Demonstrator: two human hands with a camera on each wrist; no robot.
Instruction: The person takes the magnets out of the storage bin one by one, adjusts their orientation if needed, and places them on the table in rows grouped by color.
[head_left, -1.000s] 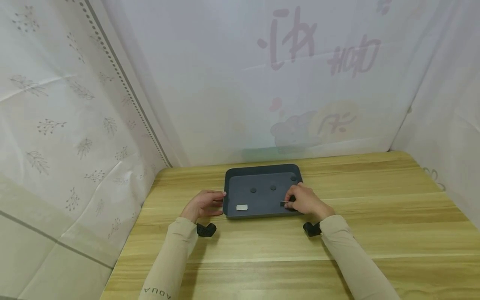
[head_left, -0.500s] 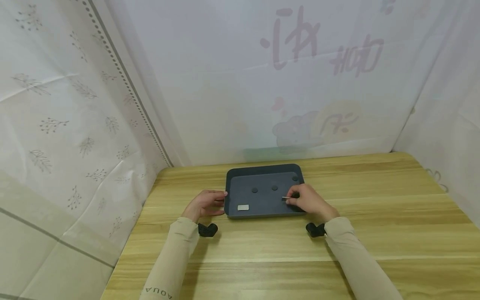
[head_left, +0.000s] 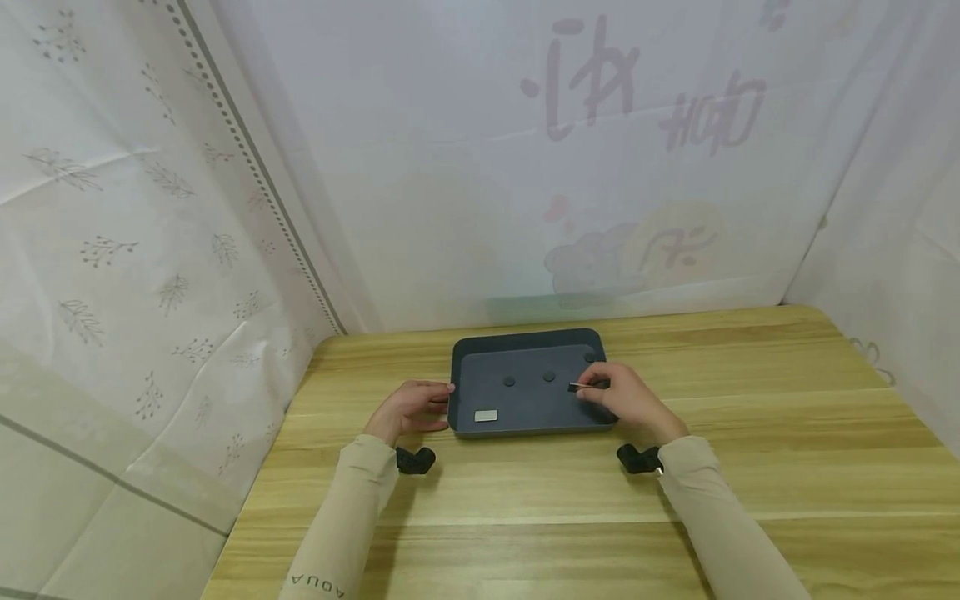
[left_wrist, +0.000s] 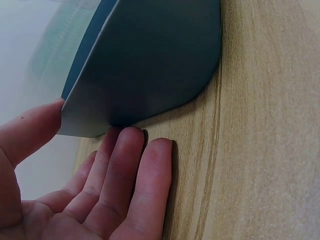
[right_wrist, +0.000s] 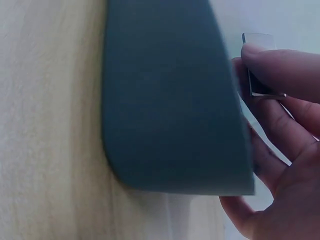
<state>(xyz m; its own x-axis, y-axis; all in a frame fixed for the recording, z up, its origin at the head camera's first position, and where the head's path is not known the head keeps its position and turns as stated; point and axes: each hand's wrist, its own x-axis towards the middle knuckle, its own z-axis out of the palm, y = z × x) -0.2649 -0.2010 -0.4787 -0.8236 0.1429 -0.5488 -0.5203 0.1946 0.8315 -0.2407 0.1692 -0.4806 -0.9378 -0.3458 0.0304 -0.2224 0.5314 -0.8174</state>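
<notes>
A dark grey rectangular tray point(head_left: 525, 427) lies on the wooden table in the head view. My left hand point(head_left: 408, 408) is at its left side. In the left wrist view the thumb point(left_wrist: 37, 125) touches the tray's rim, and the straight fingers point(left_wrist: 127, 165) lie by its base on the table. Over the right part of the tray, my right hand point(head_left: 618, 396) pinches a small flat rectangular plate point(right_wrist: 259, 41), silvery on one face and dark on another, between thumb and fingers. A similar silvery rectangular plate point(head_left: 486, 416) lies at the tray's front left.
Several small dark round discs lie in the tray: one left of centre point(head_left: 509, 381), one near the middle point(head_left: 549, 377) and one by the back right corner point(head_left: 589, 357). Patterned cloth point(head_left: 480, 192) hangs behind the table point(head_left: 510, 500). Black wrist mounts point(head_left: 416, 460) stick out below the hands.
My right hand, holding the small plate, has risen a little and shifted right and away from me. The plate has turned in the fingers. My left hand stays at the tray's side.
</notes>
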